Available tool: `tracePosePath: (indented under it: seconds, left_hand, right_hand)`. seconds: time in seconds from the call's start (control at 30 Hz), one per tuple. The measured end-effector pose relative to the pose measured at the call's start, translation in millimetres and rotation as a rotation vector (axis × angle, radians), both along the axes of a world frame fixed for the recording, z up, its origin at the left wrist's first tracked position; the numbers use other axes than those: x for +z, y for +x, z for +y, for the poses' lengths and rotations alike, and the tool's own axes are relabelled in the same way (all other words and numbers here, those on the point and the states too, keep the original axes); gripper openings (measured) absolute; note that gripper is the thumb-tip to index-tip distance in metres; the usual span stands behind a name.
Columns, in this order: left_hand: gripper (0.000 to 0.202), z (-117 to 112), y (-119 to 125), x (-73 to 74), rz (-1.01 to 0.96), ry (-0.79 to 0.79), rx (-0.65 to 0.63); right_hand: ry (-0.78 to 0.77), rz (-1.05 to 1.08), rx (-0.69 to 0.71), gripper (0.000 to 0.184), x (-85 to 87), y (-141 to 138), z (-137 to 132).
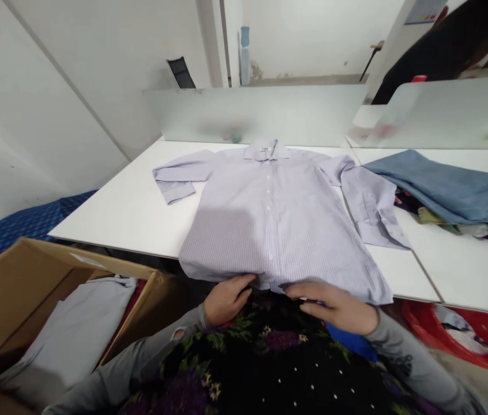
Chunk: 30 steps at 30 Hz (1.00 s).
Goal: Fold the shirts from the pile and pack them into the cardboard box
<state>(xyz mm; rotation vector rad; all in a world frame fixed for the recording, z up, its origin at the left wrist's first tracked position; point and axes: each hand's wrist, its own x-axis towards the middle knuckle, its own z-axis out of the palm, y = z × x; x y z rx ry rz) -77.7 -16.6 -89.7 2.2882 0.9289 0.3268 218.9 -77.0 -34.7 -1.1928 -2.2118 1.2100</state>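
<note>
At far left, a cardboard box (pixel 14 282) held folded grey cloth (pixel 77 320). Next, the left hand (pixel 225 301), fingers slightly parted, met the near hem of a striped shirt (pixel 265 225), spread front-up on a white table (pixel 129 216). The right hand (pixel 340 308) met the hem further right; whether either pinched fabric could not be told. Blue cloth (pixel 455 187) lay beyond.
</note>
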Motion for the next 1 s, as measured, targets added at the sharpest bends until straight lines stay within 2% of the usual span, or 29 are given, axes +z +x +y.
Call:
tracePosePath:
  seconds: [0.1, 0.17, 0.23, 0.3, 0.4, 0.5, 0.6, 0.7, 0.8, 0.87, 0.93, 1.0]
  left_hand:
    - [0.034, 7.1, 8.5, -8.8, 0.245, -0.055, 0.021]
    - [0.033, 9.4, 12.6, -12.3, 0.251, -0.08, 0.034]
    - [0.03, 8.1, 15.1, -11.9, 0.164, -0.084, 0.046]
    - [0.029, 3.5, 16.6, -7.5, 0.07, -0.02, 0.04]
    - [0.027, -5.0, 18.1, 4.5, -0.082, 0.241, -0.027]
    - [0.022, -5.0, 19.6, 19.3, -0.207, 0.533, -0.097]
    - [0.021, 11.8, 23.9, 34.5, -0.233, 0.688, -0.09]
    - [0.034, 38.7, 32.3, 46.1, -0.109, 0.706, -0.103]
    - [0.055, 58.7, 39.8, 49.9, 0.097, 0.655, -0.201]
    - [0.061, 63.6, 41.8, 49.9, 0.188, 0.608, -0.242]
    - [0.065, 64.3, 42.0, 51.6, 0.224, 0.563, -0.253]
    - [0.068, 65.7, 42.7, 57.5, 0.214, 0.517, -0.268]
  right_hand:
    - [0.089, -0.181, -0.141, 0.049, -48.4, -7.7, -7.5]
    - [0.086, -0.182, -0.157, 0.05, -65.7, -11.9, -7.2]
    - [0.073, -0.094, -0.119, 0.048, -69.1, -14.9, -6.1]
    - [0.058, -0.023, -0.114, 0.048, -65.4, -17.9, -4.7]
    - [0.043, 0.01, -0.187, 0.051, -63.5, -25.6, 0.6]
    - [-0.045, 0.103, -0.272, 0.043, -73.1, -39.1, 10.3]
    - [-0.224, 0.289, -0.34, 0.04, -85.5, -54.4, 19.5]
    - [-0.33, 0.393, -0.383, 0.05, -93.5, -63.4, 23.0]
    - [-0.236, 0.329, -0.389, 0.05, -94.7, -61.1, 20.5]
    - [-0.149, 0.215, -0.359, 0.047, -87.7, -54.8, 15.9]
    - [-0.053, 0.11, -0.325, 0.041, -71.2, -46.2, 8.6]
    - [0.003, 0.093, -0.336, 0.033, -46.3, -35.6, -0.6]
